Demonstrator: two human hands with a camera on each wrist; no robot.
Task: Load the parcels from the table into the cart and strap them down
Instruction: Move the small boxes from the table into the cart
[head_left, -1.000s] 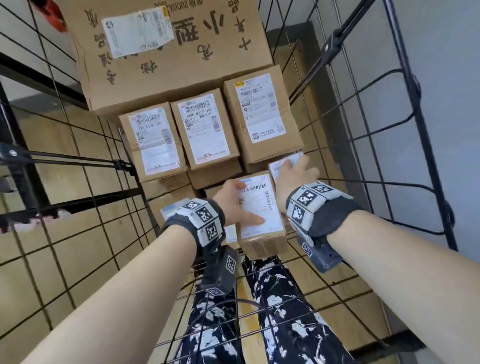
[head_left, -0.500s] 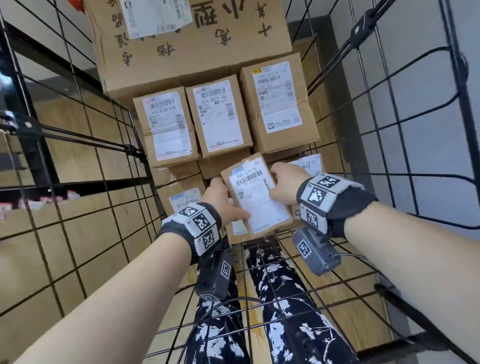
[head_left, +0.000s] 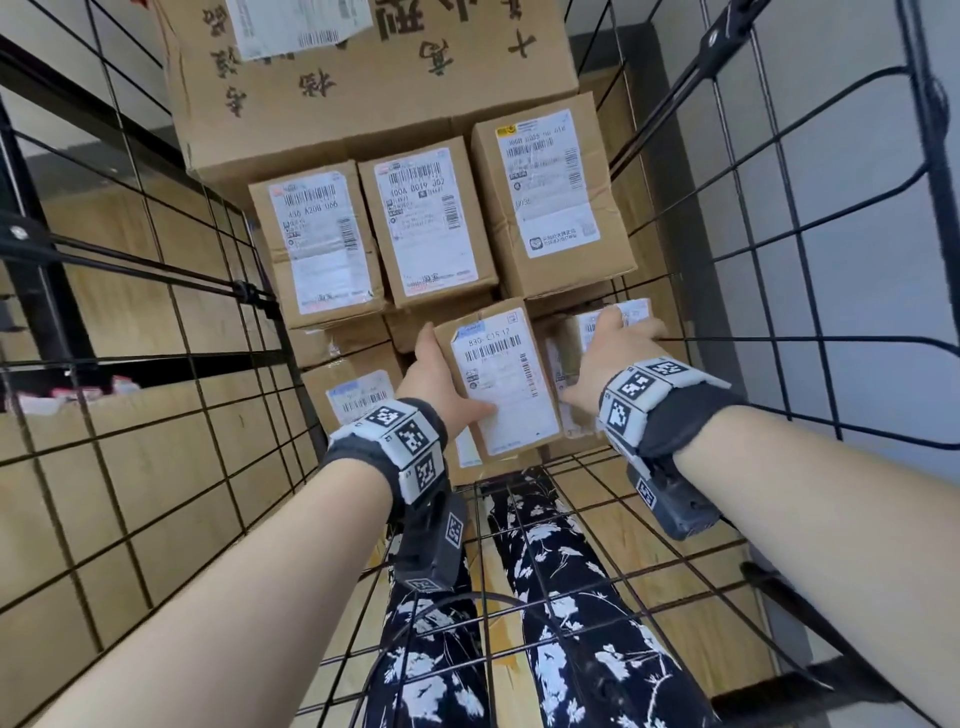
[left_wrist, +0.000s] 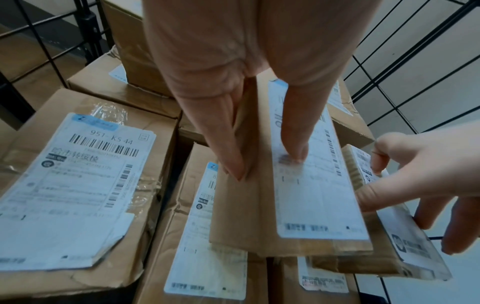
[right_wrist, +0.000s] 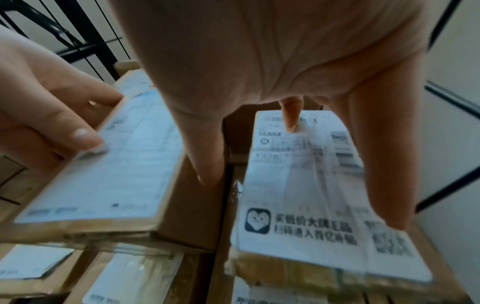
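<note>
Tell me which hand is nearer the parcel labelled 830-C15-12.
Left. The left hand grips that parcel by its left edge; the right hand holds the neighbouring parcel to its right.

Labelled cardboard parcels (head_left: 426, 223) stacked in tiers fill the far end of a black wire-mesh cart (head_left: 810, 341), a large carton (head_left: 374, 88) printed with Chinese characters standing beyond the smaller ones
</note>
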